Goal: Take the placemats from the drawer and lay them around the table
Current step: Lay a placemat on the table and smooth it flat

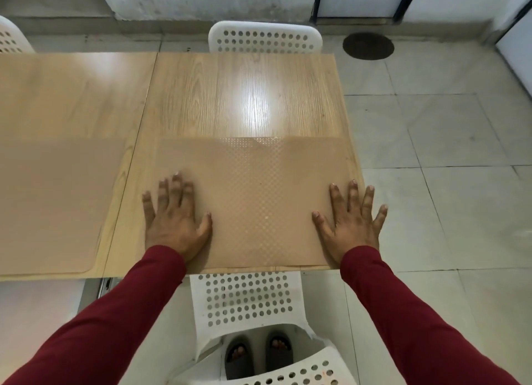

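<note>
A second placemat (49,203) at the left is cut off by the frame edge, and its surface is too blurred to make out any pattern. Both arms in dark red sleeves (123,307) reach forward over a white perforated chair (244,298). The left hand (175,220) and right hand (349,226) lie flat, palms down, fingers spread and straight, pressing on the near corners of a tan dotted placemat (253,200). It lies on the near right part of the wooden worktop (230,97), its near edge along the worktop's edge. Neither hand grips anything.
</note>
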